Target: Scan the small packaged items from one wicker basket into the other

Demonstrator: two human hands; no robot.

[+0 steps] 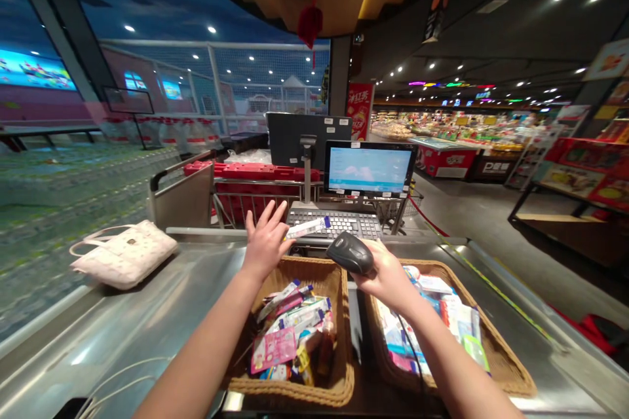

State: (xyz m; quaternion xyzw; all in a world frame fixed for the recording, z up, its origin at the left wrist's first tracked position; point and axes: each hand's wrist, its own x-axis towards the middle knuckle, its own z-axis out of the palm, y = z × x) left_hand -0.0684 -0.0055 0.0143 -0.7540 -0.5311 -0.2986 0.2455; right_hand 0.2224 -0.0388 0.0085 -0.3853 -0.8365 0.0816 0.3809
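Between the thumb and index finger of my left hand (268, 239) is the end of a slim white box (308, 228) with purple ends; the other fingers are spread. The box points right, in front of the keyboard (354, 224). My right hand (388, 275) grips a black barcode scanner (350, 253), its head turned left toward the box. A cable hangs below that hand. Under my left hand stands a wicker basket (346, 340) with similar slim boxes and small packets. Another wicker basket (511, 366), partly behind my right forearm, holds packaged goods.
A lit monitor (369, 169) stands behind the keyboard, with a second screen (295, 141) seen from the back. On the metal counter (191, 301), a pale handbag (128, 255) lies at left. White cables (128, 373) run along the lower left. Shopping carts (255, 200) stand beyond.
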